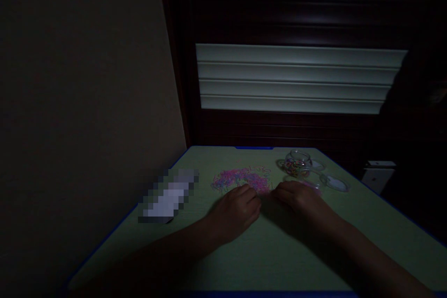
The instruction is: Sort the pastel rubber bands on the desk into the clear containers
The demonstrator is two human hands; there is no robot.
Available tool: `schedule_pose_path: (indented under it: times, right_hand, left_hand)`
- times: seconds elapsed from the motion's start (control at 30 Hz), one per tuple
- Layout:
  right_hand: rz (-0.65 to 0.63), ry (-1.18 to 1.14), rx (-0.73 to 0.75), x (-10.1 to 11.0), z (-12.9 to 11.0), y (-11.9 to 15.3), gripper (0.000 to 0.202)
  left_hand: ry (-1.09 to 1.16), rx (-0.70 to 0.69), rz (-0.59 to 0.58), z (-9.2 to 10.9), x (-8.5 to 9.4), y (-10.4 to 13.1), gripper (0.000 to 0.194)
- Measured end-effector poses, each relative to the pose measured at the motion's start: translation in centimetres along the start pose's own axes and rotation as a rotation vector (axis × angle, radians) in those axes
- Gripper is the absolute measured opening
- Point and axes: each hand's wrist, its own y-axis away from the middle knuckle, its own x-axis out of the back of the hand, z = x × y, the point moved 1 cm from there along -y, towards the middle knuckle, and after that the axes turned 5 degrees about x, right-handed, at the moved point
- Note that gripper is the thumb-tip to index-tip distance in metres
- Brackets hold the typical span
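A loose pile of small pink, purple and blue elastic bands (240, 178) is spread over the pale green table (223, 260). My left hand (239, 207) lies at the pile's near edge, fingers curled together. Just right of the pile, my right hand (293, 195) has its fingertips pinched close to the tabletop. A small gap separates the two hands. Whatever is between the fingers of either hand is hidden or too dark to make out. Behind my right hand stands a clear glass jar (298, 163) with multicoloured bands inside.
Beside the jar lie a round clear lid (335, 183) and a second clear container (310, 179) with pink contents, partly behind my right hand. A blurred-out flat object (171, 195) rests at the left. Wall (87, 102) and dark slatted panelling (296, 23) border the table.
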Motion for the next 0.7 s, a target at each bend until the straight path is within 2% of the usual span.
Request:
schedule_pose_path:
  times: [0.13, 0.27, 0.33, 0.47, 0.7]
  right_hand:
    - [0.061, 0.082, -0.075, 0.4, 1.1, 0.2, 0.022]
    - [0.194, 0.230, -0.221, 1.0, 2.2, 0.7, 0.022]
    - [0.221, 0.307, -0.304, 1.4, 2.4, 0.9, 0.021]
    - [0.176, 0.417, -0.451, 2.2, 2.7, 1.4, 0.021]
    - [0.042, 0.557, -0.610, 2.7, 3.0, 2.0, 0.020]
  left_hand:
    - [-0.027, 0.000, -0.014, -0.1, -0.1, 0.1, 0.018]
    - [-0.038, 0.002, -0.032, -0.2, -0.3, 0.1, 0.017]
    - [-0.036, 0.001, -0.027, -0.3, -0.3, 0.2, 0.016]
    - [-0.037, 0.003, -0.020, -0.3, -0.4, 0.2, 0.016]
    - [-0.043, 0.011, -0.024, -0.3, -0.4, 0.2, 0.015]
